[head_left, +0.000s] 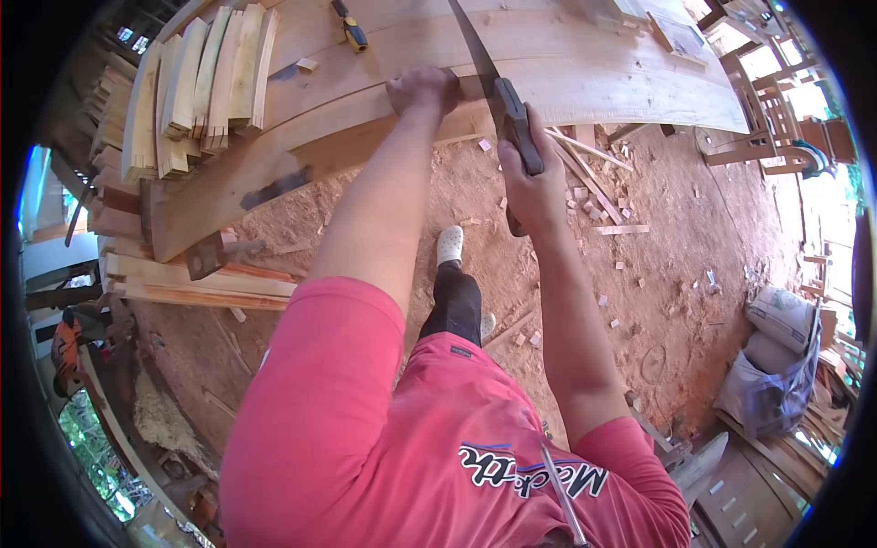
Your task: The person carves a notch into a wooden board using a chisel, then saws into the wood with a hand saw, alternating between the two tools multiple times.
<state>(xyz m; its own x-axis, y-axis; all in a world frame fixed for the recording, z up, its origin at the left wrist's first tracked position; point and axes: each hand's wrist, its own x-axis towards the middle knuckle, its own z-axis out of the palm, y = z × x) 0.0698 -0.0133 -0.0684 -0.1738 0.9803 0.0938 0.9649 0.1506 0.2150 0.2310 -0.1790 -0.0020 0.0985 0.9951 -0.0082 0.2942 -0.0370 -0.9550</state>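
My right hand (532,173) is wrapped round the dark handle of a handsaw (478,44), whose blade points up and away over the front edge of the wooden workbench (338,68). Left of the blade, my left hand (424,92) is closed and presses down on a piece of wood (473,89) at the bench edge. The saw blade crosses near the right end of that piece. How far the blade has cut in cannot be made out.
Stacked wood pieces (219,78) stand at the bench's left. A yellow-and-black tool (354,35) lies behind my left hand. Offcuts (592,205) and thin strips litter the dirt floor. White sacks (776,352) sit at the right, and wooden chair frames (772,151) stand behind.
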